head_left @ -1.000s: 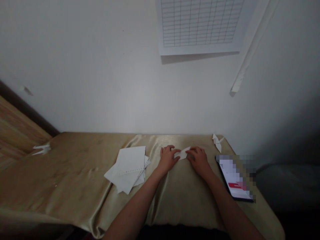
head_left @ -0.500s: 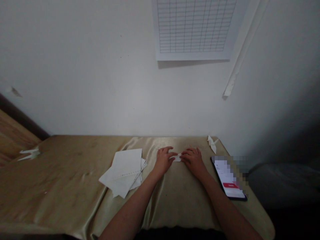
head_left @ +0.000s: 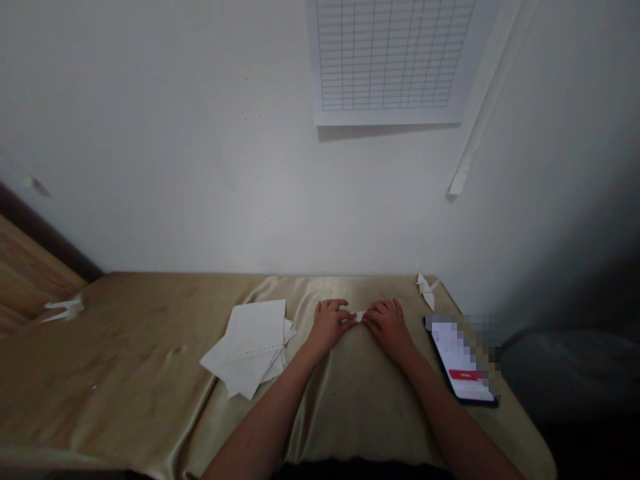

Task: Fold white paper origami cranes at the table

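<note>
A small folded piece of white paper (head_left: 359, 317) lies between my two hands above the gold tablecloth (head_left: 360, 393). My left hand (head_left: 330, 322) pinches its left end between thumb and fingers. At the other end, my right hand (head_left: 386, 323) grips the paper with its fingertips, the fingers bent over it. Most of the paper is hidden by the fingers, so its exact folds cannot be made out.
Left of my forearm lies a stack of white paper sheets (head_left: 257, 333). A phone (head_left: 460, 363) with a lit screen rests at the right. Folded paper figures stand at the back right (head_left: 426, 292) and far left (head_left: 67, 309). A wall (head_left: 200, 167) with a gridded sheet (head_left: 387, 60) rises behind.
Less of the white paper shows between my hands now, and the fingers have closed in on it. The whole view has shifted slightly.
</note>
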{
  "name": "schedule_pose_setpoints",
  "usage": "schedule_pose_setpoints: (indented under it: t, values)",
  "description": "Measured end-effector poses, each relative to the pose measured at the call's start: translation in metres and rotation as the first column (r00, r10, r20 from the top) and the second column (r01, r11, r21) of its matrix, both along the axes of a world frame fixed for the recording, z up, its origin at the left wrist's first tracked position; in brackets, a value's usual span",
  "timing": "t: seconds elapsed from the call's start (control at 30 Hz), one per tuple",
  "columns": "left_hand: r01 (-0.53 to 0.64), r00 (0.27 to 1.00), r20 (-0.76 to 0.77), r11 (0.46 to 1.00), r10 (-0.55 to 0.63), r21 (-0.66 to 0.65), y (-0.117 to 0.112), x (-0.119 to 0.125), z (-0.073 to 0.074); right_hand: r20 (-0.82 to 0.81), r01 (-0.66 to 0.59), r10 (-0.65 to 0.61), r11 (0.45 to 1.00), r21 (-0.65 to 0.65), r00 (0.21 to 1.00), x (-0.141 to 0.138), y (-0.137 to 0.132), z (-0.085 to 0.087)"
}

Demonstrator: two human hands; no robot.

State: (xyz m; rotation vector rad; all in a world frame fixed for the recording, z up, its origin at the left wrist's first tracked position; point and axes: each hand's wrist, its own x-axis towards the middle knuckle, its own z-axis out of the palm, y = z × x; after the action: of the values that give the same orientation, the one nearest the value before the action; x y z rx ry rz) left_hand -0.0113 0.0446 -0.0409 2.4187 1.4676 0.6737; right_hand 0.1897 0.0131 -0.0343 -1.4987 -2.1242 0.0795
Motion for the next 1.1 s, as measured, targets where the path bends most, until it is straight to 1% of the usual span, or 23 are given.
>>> schedule_pose_setpoints:
  t: [0.13, 0.27, 0.5, 0.8, 0.97, 1.1]
  values:
    - [0.001, 1.000, -0.005, 1.000, -0.001, -0.002, -0.002, -0.001, 0.005, -0.010, 0.022, -0.022, 0.999, -0.031, 1.000, -0.002, -0.002, 0.000]
    - [-0.010, 1.000, 0.021, 1.000, 0.010, -0.024, -0.005, 0.000, 0.008, -0.029, 0.038, -0.040, 0.998, -0.051, 0.999, -0.003, -0.006, 0.001]
    - [-0.017, 0.998, 0.063, 0.999, 0.019, -0.028, -0.002, 0.001, 0.006, -0.060, 0.045, -0.048, 0.997, -0.065, 0.997, -0.003, -0.006, 0.000]
    - [-0.039, 0.998, 0.052, 0.998, 0.042, -0.055, -0.001, 0.001, 0.004, -0.048, 0.142, -0.149, 0.981, -0.132, 0.988, -0.010, -0.002, -0.002]
    - [-0.042, 0.997, 0.055, 0.997, 0.045, -0.065, 0.000, 0.001, 0.003, -0.041, 0.169, -0.179, 0.970, -0.172, 0.983, -0.011, -0.001, -0.003]
    - [-0.055, 0.997, 0.051, 0.997, 0.058, -0.047, 0.000, 0.002, 0.002, -0.066, 0.163, -0.178, 0.970, -0.181, 0.982, -0.012, -0.001, -0.004]
